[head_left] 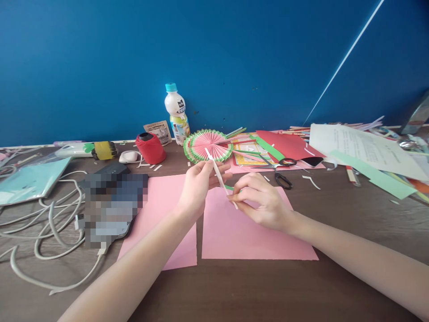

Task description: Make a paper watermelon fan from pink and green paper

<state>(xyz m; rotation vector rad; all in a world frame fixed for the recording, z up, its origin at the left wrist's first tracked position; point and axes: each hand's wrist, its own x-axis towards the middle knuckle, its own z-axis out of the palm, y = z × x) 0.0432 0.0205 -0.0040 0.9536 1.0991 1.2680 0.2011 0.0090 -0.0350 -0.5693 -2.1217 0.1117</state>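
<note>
A narrow white strip (219, 176) runs slantwise between my hands, over two sheets of pink paper. My left hand (197, 185) grips its upper part between thumb and fingers. Near the lower end, my right hand (256, 201) pinches the strip with thumb and fingertips. A bit of green paper (229, 188) shows between the hands; whether it is held, I cannot tell. Under the right hand lies one pink sheet (241, 243), and under the left forearm the other pink sheet (157, 197). Just beyond my hands rests a pleated pink and green paper fan (204, 141).
Black-handled scissors (283, 180) and red paper (281, 142) lie right of the fan. A drink bottle (175, 109) and red roll (152, 149) stand at the back. A phone (114, 205) with white cables (50, 219) occupies the left. Printed paper (362, 150) lies right.
</note>
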